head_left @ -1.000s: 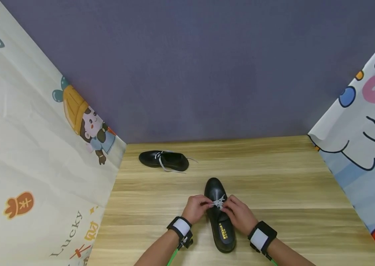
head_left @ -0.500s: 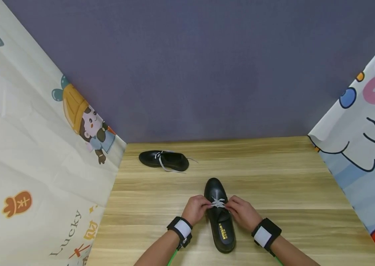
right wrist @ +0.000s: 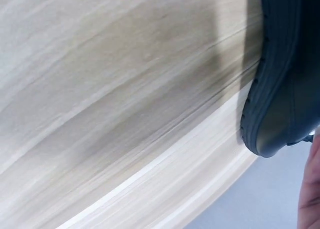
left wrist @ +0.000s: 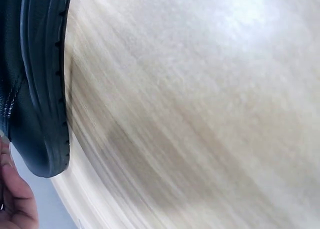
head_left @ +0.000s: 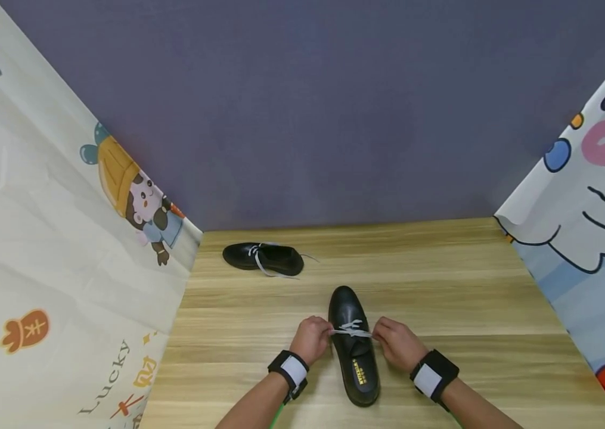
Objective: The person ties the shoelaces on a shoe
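Observation:
A black leather shoe [head_left: 347,305] stands on the wood-grained surface, toe pointing away, a yellow label on its insole. My left hand [head_left: 310,341] is at its left side, pinching one part of the pale shoelace [head_left: 351,332]. On the right side my right hand [head_left: 397,343] pinches the other part. The lace runs nearly straight across the shoe between both hands, with loops lying over the tongue. In the left wrist view the shoe's sole edge [left wrist: 47,89] shows beside my fingers [left wrist: 17,191]. The right wrist view has the shoe's other side [right wrist: 280,99] and part of a finger.
A second black shoe [head_left: 261,257] lies farther back to the left, toe to the left, its pale laces hanging loose. A grey-purple panel [head_left: 345,119] rises behind the wooden surface [head_left: 441,274]. Printed white sheets flank it left [head_left: 66,238] and right [head_left: 565,232].
My hands have drawn apart, the right one moving farther right and the left slightly left. The lace between them has stretched out across the shoe.

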